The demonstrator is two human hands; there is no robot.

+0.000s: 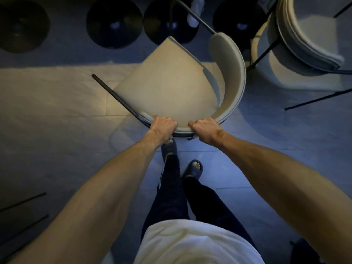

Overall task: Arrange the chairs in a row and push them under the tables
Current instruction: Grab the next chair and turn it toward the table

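Observation:
A beige chair (pixel 167 82) with a curved backrest and thin dark metal legs is tilted in front of me, its seat facing up toward the camera. My left hand (pixel 163 126) grips the curved top edge of the backrest on the left. My right hand (pixel 203 129) grips the same edge a little to the right. Both fists are closed around the rim. One dark leg sticks out to the left, another rises toward the top of the view. A second beige chair (pixel 304 39) stands at the upper right.
Several round black table bases (pixel 114 21) line the far side of the tiled floor. Someone's white-socked foot (pixel 194 16) shows between two of them. Thin dark chair legs (pixel 22 202) cross the lower left corner. My feet in dark slippers (pixel 193 168) stand just behind the chair.

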